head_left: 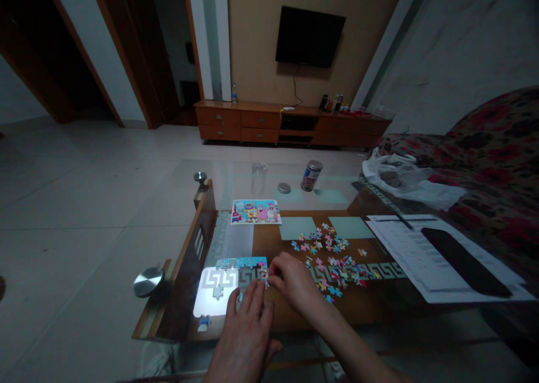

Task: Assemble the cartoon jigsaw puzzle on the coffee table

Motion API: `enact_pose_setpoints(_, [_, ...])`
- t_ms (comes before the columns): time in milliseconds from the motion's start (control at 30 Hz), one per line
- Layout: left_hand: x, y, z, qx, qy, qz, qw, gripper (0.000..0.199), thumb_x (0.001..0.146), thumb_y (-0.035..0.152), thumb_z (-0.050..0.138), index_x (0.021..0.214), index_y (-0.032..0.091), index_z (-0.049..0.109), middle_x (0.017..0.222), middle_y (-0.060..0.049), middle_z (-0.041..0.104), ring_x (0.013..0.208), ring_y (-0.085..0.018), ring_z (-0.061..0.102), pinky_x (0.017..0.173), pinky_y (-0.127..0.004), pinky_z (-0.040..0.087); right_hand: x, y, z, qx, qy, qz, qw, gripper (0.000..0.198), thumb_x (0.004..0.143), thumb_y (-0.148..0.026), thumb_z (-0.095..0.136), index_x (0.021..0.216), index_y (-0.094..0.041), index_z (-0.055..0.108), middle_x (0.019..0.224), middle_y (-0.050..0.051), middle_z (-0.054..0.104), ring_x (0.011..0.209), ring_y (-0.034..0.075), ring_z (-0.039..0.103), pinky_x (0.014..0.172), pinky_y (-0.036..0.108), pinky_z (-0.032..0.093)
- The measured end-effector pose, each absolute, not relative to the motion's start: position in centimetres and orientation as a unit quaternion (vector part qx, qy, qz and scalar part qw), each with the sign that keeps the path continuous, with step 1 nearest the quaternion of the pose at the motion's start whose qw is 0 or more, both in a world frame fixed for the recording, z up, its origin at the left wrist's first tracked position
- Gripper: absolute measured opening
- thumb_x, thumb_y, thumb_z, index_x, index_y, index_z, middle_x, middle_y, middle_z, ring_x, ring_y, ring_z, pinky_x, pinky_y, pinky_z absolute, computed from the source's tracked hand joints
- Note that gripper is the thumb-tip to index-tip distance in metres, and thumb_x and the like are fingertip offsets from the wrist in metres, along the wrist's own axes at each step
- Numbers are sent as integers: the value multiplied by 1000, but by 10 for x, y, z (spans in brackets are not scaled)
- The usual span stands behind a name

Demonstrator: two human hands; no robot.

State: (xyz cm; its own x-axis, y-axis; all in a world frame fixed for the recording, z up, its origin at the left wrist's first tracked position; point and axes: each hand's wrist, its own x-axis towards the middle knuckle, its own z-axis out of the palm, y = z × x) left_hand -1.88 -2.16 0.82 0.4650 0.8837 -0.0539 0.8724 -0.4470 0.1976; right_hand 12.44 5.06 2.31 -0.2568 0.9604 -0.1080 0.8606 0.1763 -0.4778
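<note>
A partly joined strip of jigsaw puzzle [242,261], mostly blue along its top, lies on the glass table. My left hand [248,327] rests palm down just below it, fingers stretched out and fingertips near the strip's right end. My right hand [290,282] is closed in a pinch at that same end, its fingertips against a small jigsaw piece [263,270] that they partly hide. Loose jigsaw pieces [345,270] are scattered to the right. A single piece [218,292] and a small joined pair [204,322] lie to the left. Above the strip is a colourful cartoon reference picture [256,212].
Toward the table's far side stand a clear glass [259,178], a metal lid [284,188] and a printed tin [311,176]. Papers [400,242] with a dark phone [465,262] and a pen lie on the right. A plastic bag [408,178] sits beyond them, by the floral sofa [492,130].
</note>
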Motion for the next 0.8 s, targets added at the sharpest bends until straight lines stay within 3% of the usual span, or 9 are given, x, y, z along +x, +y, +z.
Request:
enact_pose_setpoints(367, [-17,-18,6,845,524,66,89,56,77,52,67,121,17,60,142,-15,46,132,-35,39,103,-61,38,122,49,27,-610,-760,208,83,5,83,-17,62,82,-17,67,88,5,65,80,18,60,66,26,38])
enact_pose_setpoints(633, [-16,-9,13,833,535,76,117,49,78,42,70,119,15,59,134,-13,55,126,-33,47,104,-58,37,122,47,28,-611,-754,222,94,8,83,-15,60,81,-17,67,89,6,65,81,18,61,69,25,39])
enact_pose_setpoints(800, [-20,-5,14,828,541,108,102,36,77,34,72,107,16,63,130,-12,58,124,-32,48,102,-53,38,131,51,30,-610,-745,240,125,10,81,-10,59,79,-16,68,86,5,66,82,17,60,71,25,40])
